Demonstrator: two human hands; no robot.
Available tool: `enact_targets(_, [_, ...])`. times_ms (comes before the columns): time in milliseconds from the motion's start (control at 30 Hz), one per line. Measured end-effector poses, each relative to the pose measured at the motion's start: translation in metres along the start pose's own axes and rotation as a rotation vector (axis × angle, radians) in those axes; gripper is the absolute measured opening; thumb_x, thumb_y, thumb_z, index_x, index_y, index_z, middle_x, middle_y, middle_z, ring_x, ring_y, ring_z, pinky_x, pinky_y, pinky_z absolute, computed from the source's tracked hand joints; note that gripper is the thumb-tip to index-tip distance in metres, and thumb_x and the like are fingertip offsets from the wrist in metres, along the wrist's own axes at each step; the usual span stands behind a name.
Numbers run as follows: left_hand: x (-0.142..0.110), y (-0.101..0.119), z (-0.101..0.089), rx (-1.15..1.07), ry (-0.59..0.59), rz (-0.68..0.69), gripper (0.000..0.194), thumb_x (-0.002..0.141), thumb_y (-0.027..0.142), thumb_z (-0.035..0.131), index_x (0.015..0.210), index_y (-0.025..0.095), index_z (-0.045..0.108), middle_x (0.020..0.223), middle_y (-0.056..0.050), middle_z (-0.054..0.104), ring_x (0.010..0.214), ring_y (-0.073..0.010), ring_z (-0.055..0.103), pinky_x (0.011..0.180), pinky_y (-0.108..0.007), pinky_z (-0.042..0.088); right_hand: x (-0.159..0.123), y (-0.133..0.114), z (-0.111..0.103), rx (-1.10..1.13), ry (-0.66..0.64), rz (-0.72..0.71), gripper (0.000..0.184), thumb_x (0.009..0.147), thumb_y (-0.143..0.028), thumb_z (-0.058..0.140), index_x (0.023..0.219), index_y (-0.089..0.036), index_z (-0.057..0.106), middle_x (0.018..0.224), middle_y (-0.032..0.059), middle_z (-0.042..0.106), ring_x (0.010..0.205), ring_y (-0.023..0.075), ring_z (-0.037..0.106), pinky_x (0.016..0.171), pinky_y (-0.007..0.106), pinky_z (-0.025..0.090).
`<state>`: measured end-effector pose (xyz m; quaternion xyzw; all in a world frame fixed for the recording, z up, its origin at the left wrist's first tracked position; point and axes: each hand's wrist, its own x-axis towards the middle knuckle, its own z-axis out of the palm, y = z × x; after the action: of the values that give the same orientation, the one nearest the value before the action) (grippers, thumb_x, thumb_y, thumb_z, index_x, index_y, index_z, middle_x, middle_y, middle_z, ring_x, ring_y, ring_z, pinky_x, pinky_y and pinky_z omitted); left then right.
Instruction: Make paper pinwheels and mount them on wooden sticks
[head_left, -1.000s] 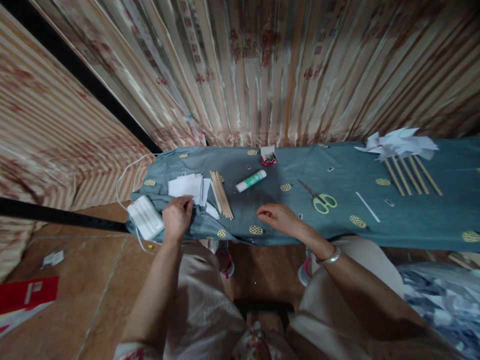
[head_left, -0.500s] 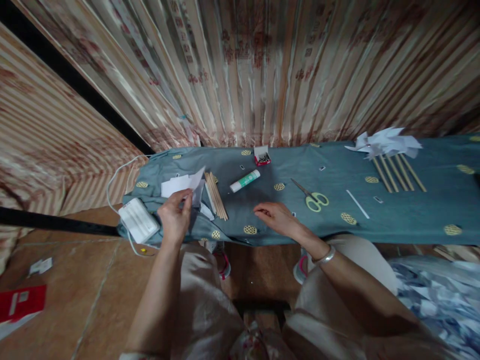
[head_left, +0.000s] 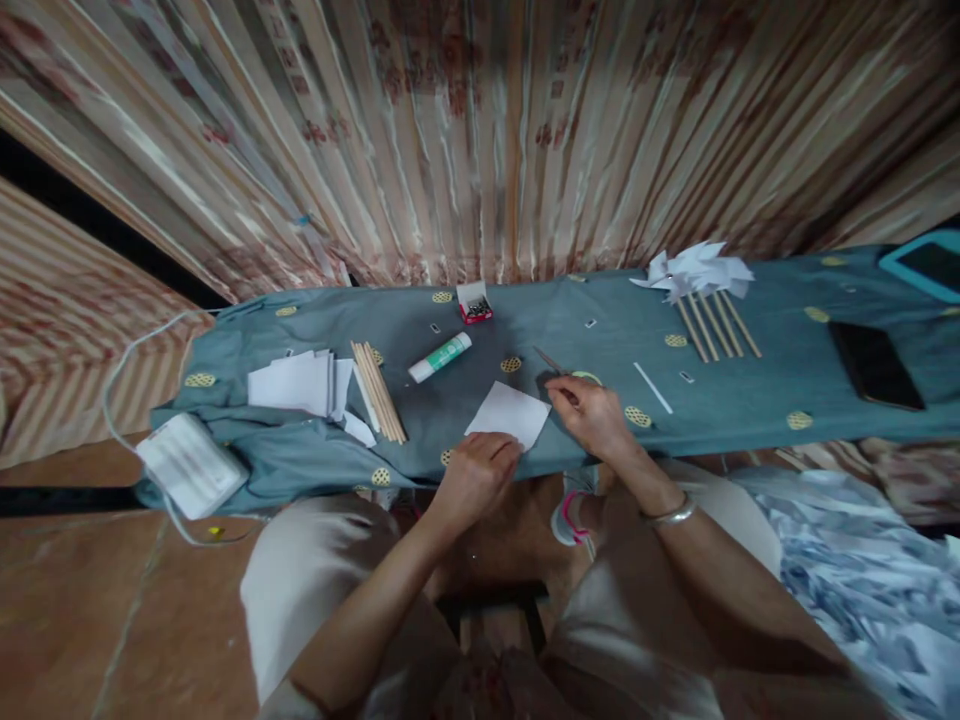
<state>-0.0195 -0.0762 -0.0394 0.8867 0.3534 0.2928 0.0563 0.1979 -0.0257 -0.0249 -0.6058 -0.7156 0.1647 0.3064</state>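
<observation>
Currently, the left hand (head_left: pixel 478 475) grasps the white sheet (head_left: pixel 511 412) near the six o'clock edge of the cloth (head_left: pixel 757 400); the right hand (head_left: pixel 595 417), at the sheet's three o'clock, is curled (any grip: cannot tell).

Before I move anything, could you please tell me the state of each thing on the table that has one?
Paper sheet: unfolded, held at its near edge by the left hand
Small box: open, small pieces inside
Glue stick: lying on its side
Scissors: partly hidden by the right hand, blades apparently shut
Wooden sticks: side by side
Paper pile: loosely stacked
Pinwheels: assembled, bunched together
Black phone: lying flat, no lit screen showing
</observation>
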Motion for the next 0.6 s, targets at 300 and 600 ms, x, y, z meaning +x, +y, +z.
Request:
enact_targets(300, [0.006, -0.005, 0.007, -0.197, 0.015, -0.186, 0.021, 0.098, 0.022, 0.049, 0.100, 0.015, 0.069, 0.091, -0.008, 0.076, 0.081, -0.0185, 0.073, 0.076, -0.030, 0.058, -0.026, -0.005, -0.005, 0.309, -0.247, -0.166, 0.017, 0.082, -0.021, 0.068, 0.098, -0.023, 0.071, 0.102, 0.0055, 0.075, 0.098, 0.0209, 0.069, 0.091, 0.037, 0.053])
enact_targets(600, [0.015, -0.014, 0.009, -0.467, 0.001, -0.474, 0.017, 0.093, 0.020, 0.055, 0.097, 0.019, 0.072, 0.096, -0.006, 0.078, 0.082, -0.0177, 0.073, 0.080, -0.028, 0.057, -0.014, -0.006, 0.009, 0.463, -0.330, -0.069, 0.009, 0.086, -0.028, 0.066, 0.083, -0.023, 0.072, 0.089, 0.0036, 0.075, 0.087, 0.0195, 0.069, 0.083, 0.034, 0.053])
